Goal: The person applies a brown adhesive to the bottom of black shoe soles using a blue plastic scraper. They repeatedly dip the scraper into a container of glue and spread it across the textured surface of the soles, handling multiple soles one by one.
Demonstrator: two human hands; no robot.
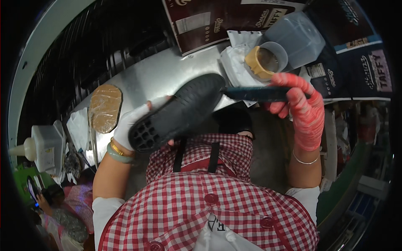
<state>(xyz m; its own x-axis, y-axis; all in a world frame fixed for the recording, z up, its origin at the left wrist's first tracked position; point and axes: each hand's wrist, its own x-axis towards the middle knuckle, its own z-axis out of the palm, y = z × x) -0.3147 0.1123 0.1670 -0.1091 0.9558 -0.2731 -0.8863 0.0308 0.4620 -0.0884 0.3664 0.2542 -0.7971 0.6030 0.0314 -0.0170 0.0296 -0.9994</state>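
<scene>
A black shoe sole (180,111) is tilted over the near edge of the metal table, its hollow-celled heel end toward me. My left hand (130,123), in a white glove, closes on the sole from the left, with the fingers partly hidden behind it. My right hand (305,111), in a red-stained glove, grips a long dark brush (255,93). The brush's far end meets the toe end of the sole; whether they touch is too blurred to tell. Beyond the brush stands a clear cup (281,53) with a yellow rim piece and liquid inside.
White packets (236,62) and a clear plastic container (299,39) sit beside the cup. A wrapped brown insole-shaped pad (105,108) lies on the metal table (167,67) at left. A nozzle bottle (47,146) stands farther left. Dark printed boxes (201,25) line the back; people appear lower left.
</scene>
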